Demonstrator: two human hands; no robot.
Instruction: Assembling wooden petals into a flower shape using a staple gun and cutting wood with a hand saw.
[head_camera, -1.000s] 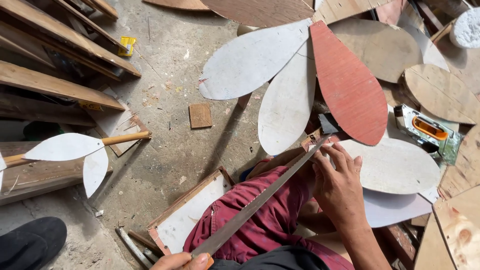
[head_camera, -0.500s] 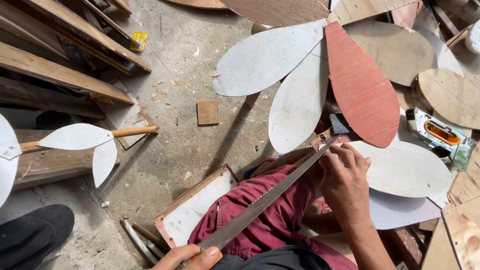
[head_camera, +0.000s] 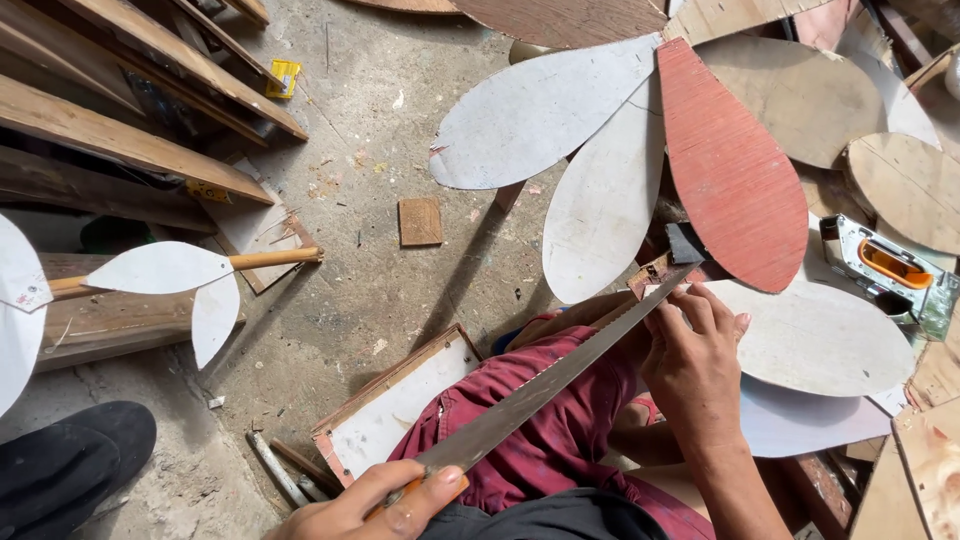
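Down at the far left, wooden planks (head_camera: 120, 140) lie on the dusty concrete floor (head_camera: 370, 130), beside a white leaf-shaped cutout on a wooden stick (head_camera: 165, 268). Further right a small square wooden block (head_camera: 420, 221) sits alone on the floor. My left hand (head_camera: 375, 505) wraps its grip closed round the orange handle of the long grey metal handsaw (head_camera: 560, 375), whose blade slants up across my red-trousered lap. My right hand (head_camera: 695, 370) pinches the blade near its tip, fingers curled onto it, just beside the red petal-shaped board (head_camera: 725, 170). Farthest right lies a silver-and-orange staple gun (head_camera: 885, 268).
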